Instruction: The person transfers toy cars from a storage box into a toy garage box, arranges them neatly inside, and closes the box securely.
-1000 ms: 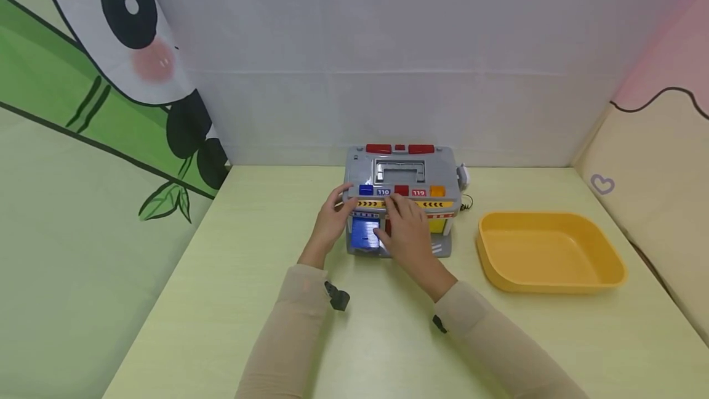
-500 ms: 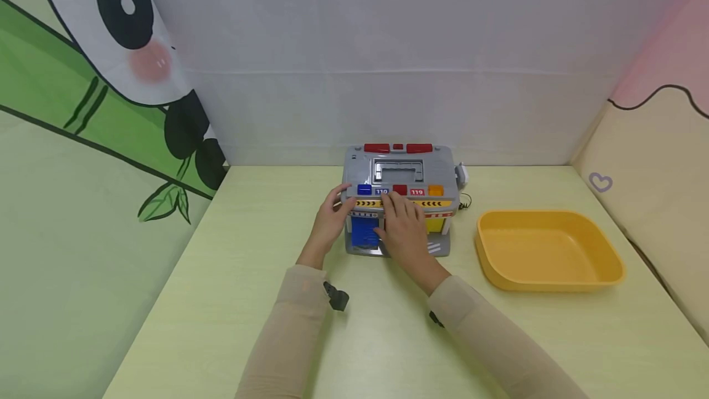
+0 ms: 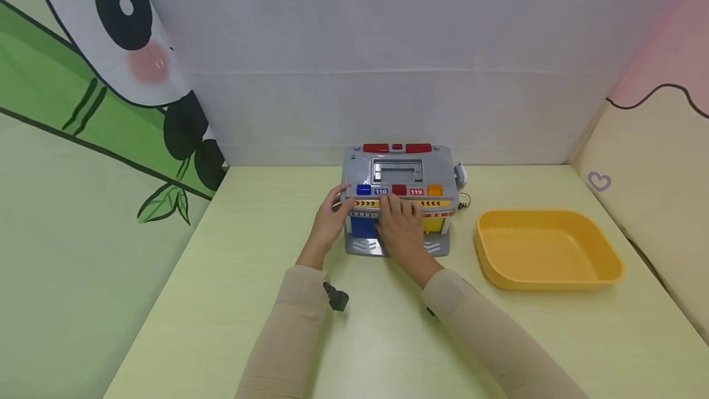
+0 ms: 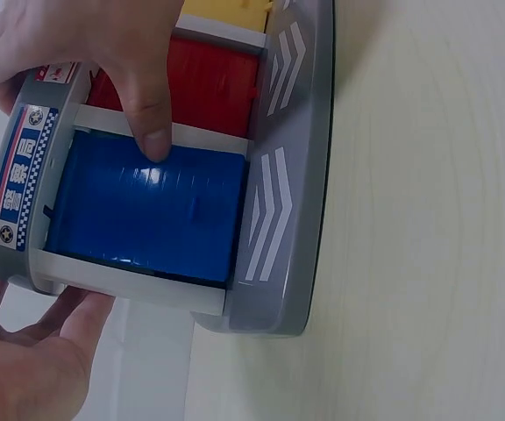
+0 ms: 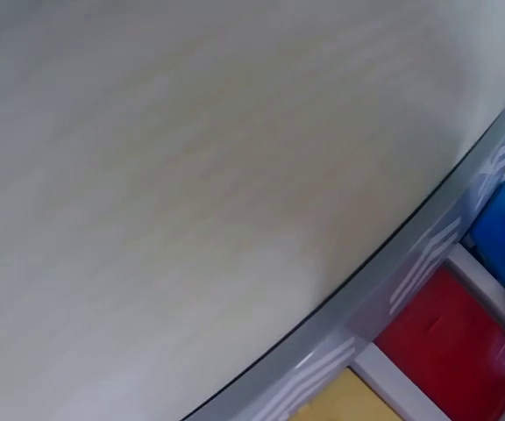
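A grey toy garage (image 3: 354, 168) with blue, red and yellow doors stands at the back middle of the table. My left hand (image 3: 328, 226) grips its left front corner, with thumb and fingers around the roof edge. My right hand (image 3: 402, 226) lies over the middle of the front roof edge, hiding most of the red door (image 4: 213, 88) in the head view. In the left wrist view, the right thumb presses on the edge of the blue door (image 4: 147, 210), which sits down in its frame. The yellow door (image 3: 433, 225) shows to the right of my right hand.
A yellow tray (image 3: 551, 286) stands on the table to the right of the garage. A white piece on a coiled cord (image 3: 465, 202) hangs at the garage's right side. A white cloth wall (image 3: 404, 109) rises close behind, with printed side panels.
The blue door has swung from sticking out at the front to lying down in its frame. My right hand has shifted slightly, its thumb moving inward; the left hand stays at the corner.
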Motion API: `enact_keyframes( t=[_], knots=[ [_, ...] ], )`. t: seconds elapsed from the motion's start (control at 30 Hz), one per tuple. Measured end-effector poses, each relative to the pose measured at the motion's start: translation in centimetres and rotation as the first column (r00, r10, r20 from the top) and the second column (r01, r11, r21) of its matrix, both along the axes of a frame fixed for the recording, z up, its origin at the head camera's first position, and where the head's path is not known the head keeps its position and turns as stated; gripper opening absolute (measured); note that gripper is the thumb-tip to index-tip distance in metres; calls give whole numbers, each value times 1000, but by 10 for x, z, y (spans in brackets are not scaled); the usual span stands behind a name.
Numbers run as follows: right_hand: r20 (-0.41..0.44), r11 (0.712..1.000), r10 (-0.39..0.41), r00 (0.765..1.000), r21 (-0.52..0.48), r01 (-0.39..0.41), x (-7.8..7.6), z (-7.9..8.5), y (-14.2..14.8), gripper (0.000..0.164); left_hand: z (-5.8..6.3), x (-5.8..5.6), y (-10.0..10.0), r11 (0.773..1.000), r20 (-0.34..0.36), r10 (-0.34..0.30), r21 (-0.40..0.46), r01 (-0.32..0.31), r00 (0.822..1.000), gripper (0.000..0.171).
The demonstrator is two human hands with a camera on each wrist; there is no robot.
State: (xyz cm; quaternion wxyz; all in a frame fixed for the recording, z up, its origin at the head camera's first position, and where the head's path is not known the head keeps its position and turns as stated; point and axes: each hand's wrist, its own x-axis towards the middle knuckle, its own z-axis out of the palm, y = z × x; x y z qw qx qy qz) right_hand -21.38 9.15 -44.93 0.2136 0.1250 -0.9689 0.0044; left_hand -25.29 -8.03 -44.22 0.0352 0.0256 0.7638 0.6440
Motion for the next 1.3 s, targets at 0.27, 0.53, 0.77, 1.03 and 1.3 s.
enact_keyframes(
  t=[0.27, 0.53, 0.77, 1.03, 1.3],
  knots=[
    [-147, 995, 11, 989, 100, 4, -3, -9, -2, 70, 0, 1, 0, 999, -1, 10, -36, -10, 1000, 46],
    [-303, 993, 20, 953, 114, 15, -7, -17, -4, 71, 0, 2, -1, 998, -6, 8, -58, -9, 1000, 45],
    [-165, 996, 7, 986, 89, 8, -3, -10, -6, 73, -1, 1, -1, 998, -21, 15, -58, -16, 1000, 45],
    [-23, 1000, -2, 1000, 24, 3, 3, -4, -8, 79, -2, 2, -3, 997, -47, 27, -71, -30, 999, 47],
    [7, 999, 41, 999, -18, -41, 14, 1, -5, 85, -4, 8, -5, 993, -73, 15, -119, -24, 997, 56]
  ],
)
